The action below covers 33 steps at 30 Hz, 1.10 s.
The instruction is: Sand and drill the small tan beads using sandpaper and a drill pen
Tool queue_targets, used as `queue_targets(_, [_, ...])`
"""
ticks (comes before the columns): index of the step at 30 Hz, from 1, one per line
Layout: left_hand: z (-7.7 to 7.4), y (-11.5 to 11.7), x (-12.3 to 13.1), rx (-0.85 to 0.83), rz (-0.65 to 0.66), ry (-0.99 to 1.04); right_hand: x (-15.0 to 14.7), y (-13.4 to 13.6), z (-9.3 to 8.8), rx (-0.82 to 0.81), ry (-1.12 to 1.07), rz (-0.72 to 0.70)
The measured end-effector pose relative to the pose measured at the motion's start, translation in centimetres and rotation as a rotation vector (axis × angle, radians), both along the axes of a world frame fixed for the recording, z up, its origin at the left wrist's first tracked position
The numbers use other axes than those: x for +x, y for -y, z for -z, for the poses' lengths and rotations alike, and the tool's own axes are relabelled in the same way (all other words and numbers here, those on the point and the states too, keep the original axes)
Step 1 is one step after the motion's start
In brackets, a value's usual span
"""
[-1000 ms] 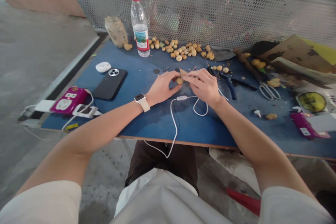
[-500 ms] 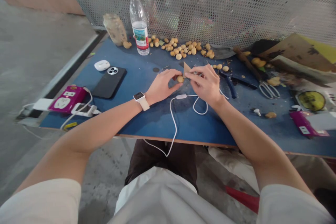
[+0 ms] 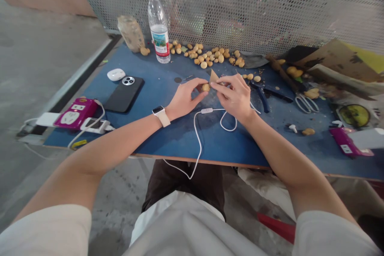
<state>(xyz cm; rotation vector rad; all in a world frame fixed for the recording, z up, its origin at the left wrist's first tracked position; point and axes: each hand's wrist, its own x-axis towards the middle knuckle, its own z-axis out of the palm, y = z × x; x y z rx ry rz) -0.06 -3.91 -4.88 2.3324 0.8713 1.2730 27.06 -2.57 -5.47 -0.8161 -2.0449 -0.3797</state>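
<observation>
head view, centre of the frame: the left hand (image 3: 184,98) pinches a small round tan nut (image 3: 205,87) at its fingertips, leaving its side bare to the tan triangular card scrap (image 3: 213,77) gripped by the right hand (image 3: 235,96), both low over the blue surface (image 3: 180,136).

A phone (image 3: 124,94) lies at the left of the counter (image 3: 180,140), with a bottle (image 3: 158,28) beyond it at the far edge. Scissors (image 3: 306,102) lie to the right (a scatter of nuts (image 3: 210,56) lies far, between them).
</observation>
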Motion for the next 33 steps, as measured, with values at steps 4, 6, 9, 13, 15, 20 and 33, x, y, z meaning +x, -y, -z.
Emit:
queue_targets(4, [-0.1, 0.4, 0.2, -0.081, 0.033, 0.052, -0.1, 0.1, 0.0, 0.008, 0.004, 0.022])
queue_targets(6, [0.0, 0.4, 0.3, -0.116, 0.05, 0.081, -0.1, 0.1, 0.0, 0.006, 0.013, 0.026])
queue_targets(9, [0.4, 0.2, 0.5, -0.131, 0.074, 0.143, 0.0, 0.1, -0.1, 0.024, 0.031, 0.012])
queue_targets(13, [0.8, -0.1, 0.7, -0.175, 0.056, 0.173, 0.0, 0.3, -0.5, 0.058, 0.094, 0.009])
queue_targets(15, [0.8, -0.1, 0.6, -0.201, 0.044, 0.166, -0.1, 0.5, -0.9, 0.057, 0.14, 0.017])
queue_targets(20, [0.3, 0.4, 0.6, -0.159, -0.033, 0.125, -0.5, 1.1, -1.4, 0.01, 0.19, 0.037])
queue_targets(33, [-0.2, 0.0, -0.4, 0.119, -0.136, -0.03, -0.9, 1.2, -1.0, -0.06, 0.079, 0.003])
